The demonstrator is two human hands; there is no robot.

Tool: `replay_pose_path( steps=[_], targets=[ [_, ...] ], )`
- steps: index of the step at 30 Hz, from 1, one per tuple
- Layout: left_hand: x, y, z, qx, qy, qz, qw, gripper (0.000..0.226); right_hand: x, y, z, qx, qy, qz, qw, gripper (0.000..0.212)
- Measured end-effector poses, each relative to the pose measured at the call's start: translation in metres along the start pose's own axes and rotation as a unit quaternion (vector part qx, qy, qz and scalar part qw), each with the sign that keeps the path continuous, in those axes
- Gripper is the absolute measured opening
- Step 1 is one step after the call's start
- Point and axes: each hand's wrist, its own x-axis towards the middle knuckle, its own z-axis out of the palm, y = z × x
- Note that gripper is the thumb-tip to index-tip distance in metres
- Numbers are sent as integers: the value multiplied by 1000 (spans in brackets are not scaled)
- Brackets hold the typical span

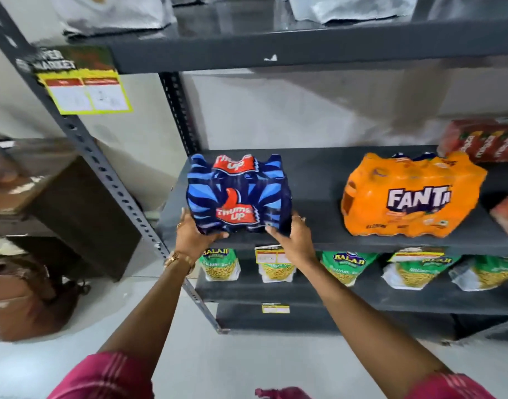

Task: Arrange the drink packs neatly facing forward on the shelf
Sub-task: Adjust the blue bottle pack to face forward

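1. Nearest the camera, two pink sleeves (103, 375) are framing the bottom edge, and two bare forearms are reaching up from them toward the shelf (319, 240); the person is standing square to it, probably so both hands can share the load.
2. The left hand (193, 233) is cupping the lower left corner of the Thums Up pack (238, 194), thumb pressing along its bottom edge; a ring and a wrist bracelet are showing.
3. The Thums Up pack is sitting at the left front edge of the shelf, its printed face turned outward and slightly tilted; I judge it is being squared up.
4. The right hand (290, 240) is gripping the pack's lower right corner, fingers wrapping its side; the two-sided hold is likely steadying a soft, heavy bundle.
5. The Fanta pack (411, 197) is standing well apart to the right, logo forward but skewed; it is probably needing straightening too.
6. Counting: one blue pack, one orange pack; red packs (483, 141) are lying at the far right, at least two, partly cut off.
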Motion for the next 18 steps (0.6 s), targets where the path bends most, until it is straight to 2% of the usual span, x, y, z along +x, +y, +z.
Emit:
replay_pose_path(
  steps=[4,13,18],
  targets=[
    [-3,0,-2,-33,-21,-1,999,72,0,3,4,-3,-6,28,1000,45],
    [-8,-7,-7,-50,-7,-22,998,69,-1,6,7,-8,-21,37,999,52],
    [-11,-3,-7,-41,-6,-11,999,67,-2,7,8,25,-19,52,998,51]
  ],
)
